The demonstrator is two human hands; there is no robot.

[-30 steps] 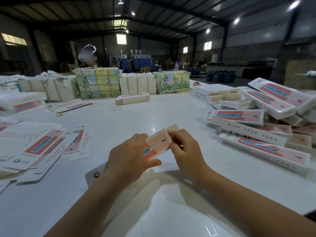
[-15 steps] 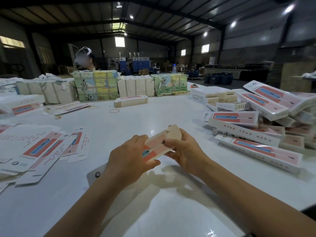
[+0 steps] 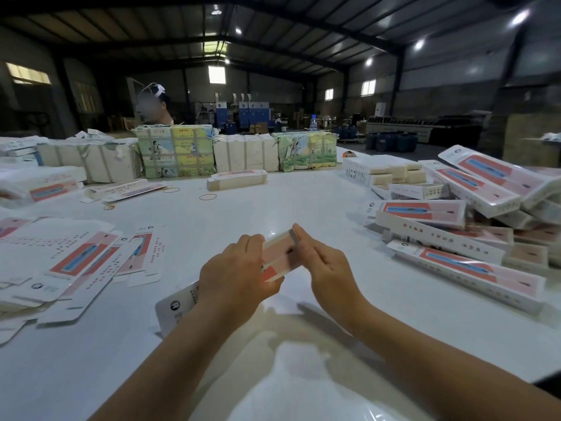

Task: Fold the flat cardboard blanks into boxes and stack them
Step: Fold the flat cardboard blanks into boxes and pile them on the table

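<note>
A dim warehouse with a steel-truss roof surrounds a broad white counter (image 3: pixel 303 202). From the head view, wrapped bundles (image 3: pixel 174 154) line its far edge, a person stands behind them, and rubber bands (image 3: pixel 207 196) lie loose on the surface. Flat cardboard blanks (image 3: pixel 76 262) fan out at the left; finished boxes (image 3: pixel 449 238) are heaped at the right.

At centre, just above the counter, the left hand (image 3: pixel 232 279) grips a half-formed box (image 3: pixel 277 258), fingers curled round its near side. The right hand (image 3: pixel 323 261) has straight fingers pressed against the far end, apparently closing the end flap.

The box looks light, thin and easily creased. Hold it by the long side walls near the end and press the flap squarely, since a skewed push could buckle it.
</note>
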